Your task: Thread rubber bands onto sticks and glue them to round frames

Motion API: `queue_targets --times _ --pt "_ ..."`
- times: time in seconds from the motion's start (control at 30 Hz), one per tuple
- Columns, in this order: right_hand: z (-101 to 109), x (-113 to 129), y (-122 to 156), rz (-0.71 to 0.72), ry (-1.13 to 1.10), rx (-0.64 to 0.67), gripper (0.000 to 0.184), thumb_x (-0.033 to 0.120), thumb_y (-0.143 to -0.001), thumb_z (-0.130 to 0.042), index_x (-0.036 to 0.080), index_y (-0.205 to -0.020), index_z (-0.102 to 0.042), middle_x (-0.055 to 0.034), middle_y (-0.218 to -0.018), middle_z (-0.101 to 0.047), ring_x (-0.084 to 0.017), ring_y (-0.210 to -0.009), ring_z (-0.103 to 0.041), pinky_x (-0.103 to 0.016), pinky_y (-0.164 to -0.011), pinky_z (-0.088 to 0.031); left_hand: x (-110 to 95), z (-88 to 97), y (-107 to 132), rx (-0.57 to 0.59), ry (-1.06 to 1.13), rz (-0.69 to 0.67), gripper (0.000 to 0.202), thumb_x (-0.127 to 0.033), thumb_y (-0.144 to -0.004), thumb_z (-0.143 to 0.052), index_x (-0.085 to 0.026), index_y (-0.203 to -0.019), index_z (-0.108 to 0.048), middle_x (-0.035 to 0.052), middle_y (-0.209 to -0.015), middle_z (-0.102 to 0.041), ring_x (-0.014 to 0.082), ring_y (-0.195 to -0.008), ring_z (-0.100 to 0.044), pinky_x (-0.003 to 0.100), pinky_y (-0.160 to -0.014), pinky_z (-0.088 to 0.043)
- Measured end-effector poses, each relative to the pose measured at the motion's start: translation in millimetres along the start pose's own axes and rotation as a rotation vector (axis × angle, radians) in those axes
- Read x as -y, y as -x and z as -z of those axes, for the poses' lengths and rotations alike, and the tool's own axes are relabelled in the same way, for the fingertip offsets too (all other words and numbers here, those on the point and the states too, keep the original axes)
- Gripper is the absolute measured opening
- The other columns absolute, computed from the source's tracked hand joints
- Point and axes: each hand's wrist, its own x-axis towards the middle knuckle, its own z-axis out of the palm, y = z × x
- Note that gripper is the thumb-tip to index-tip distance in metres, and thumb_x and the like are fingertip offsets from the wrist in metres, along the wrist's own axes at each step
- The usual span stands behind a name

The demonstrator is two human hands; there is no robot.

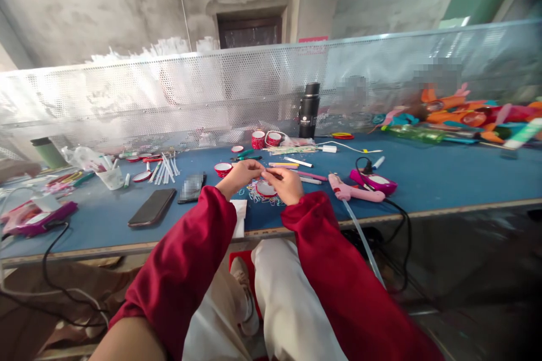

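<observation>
My left hand and my right hand meet fingertip to fingertip over the blue table. Both are closed in a pinch, and whatever lies between the fingers is too small to make out. Just below them is a round, red-rimmed white piece, ringed by a scatter of small pale, coloured loops. A red cup-like piece with a white inside stands beside my left hand. White paper lies at the table's front edge.
A pink glue gun with a long glue stick rests at right by a purple device. Two phones, one a dark phone, lie left. Behind stand a black bottle and rolls of red tape. Far left is a white cup.
</observation>
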Motion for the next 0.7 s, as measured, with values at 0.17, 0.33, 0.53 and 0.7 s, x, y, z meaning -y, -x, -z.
queue_targets --times 0.17,0.33,0.53,0.7 --pt "-1.7 -3.9 0.5 -0.150 -0.145 0.042 0.034 0.048 -0.075 -0.073 0.018 -0.091 -0.078 -0.0048 -0.068 -0.074 -0.020 -0.059 -0.067 -0.028 -0.052 -0.049 5.7 -1.5 -3.1 0.040 -0.037 -0.083 0.013 -0.023 -0.067 -0.074 -0.014 -0.072 -0.066 -0.0015 -0.066 -0.060 0.0095 -0.061 -0.050 0.025 -0.062 -0.039" --pt "-3.0 -9.6 -0.4 -0.201 -0.233 0.007 0.034 0.051 -0.070 -0.074 0.018 -0.078 -0.074 -0.0013 -0.057 -0.067 -0.015 -0.048 -0.058 -0.026 -0.047 -0.044 5.9 0.2 -3.6 0.024 -0.045 -0.143 0.020 -0.030 -0.068 -0.075 -0.015 -0.072 -0.064 -0.0012 -0.066 -0.059 0.0101 -0.062 -0.051 0.025 -0.062 -0.040" --pt "-2.7 -3.2 1.1 -0.142 -0.249 -0.048 0.025 0.047 -0.073 -0.066 0.022 -0.073 -0.065 0.0021 -0.055 -0.062 -0.015 -0.048 -0.054 -0.026 -0.047 -0.042 4.5 0.6 -0.7 0.062 0.052 -0.022 0.027 -0.034 -0.069 -0.078 -0.015 -0.075 -0.060 -0.0007 -0.068 -0.056 0.0079 -0.059 -0.048 0.019 -0.051 -0.031" --pt "-1.7 0.3 0.2 -0.058 -0.015 -0.152 0.016 0.037 -0.074 -0.058 0.023 -0.066 -0.058 0.0010 -0.057 -0.061 -0.017 -0.054 -0.055 -0.028 -0.055 -0.041 -0.2 0.5 2.3 0.180 0.331 0.055 0.035 -0.031 -0.065 -0.082 -0.016 -0.077 -0.053 0.0012 -0.080 -0.059 0.0049 -0.057 -0.047 0.015 -0.045 -0.028"
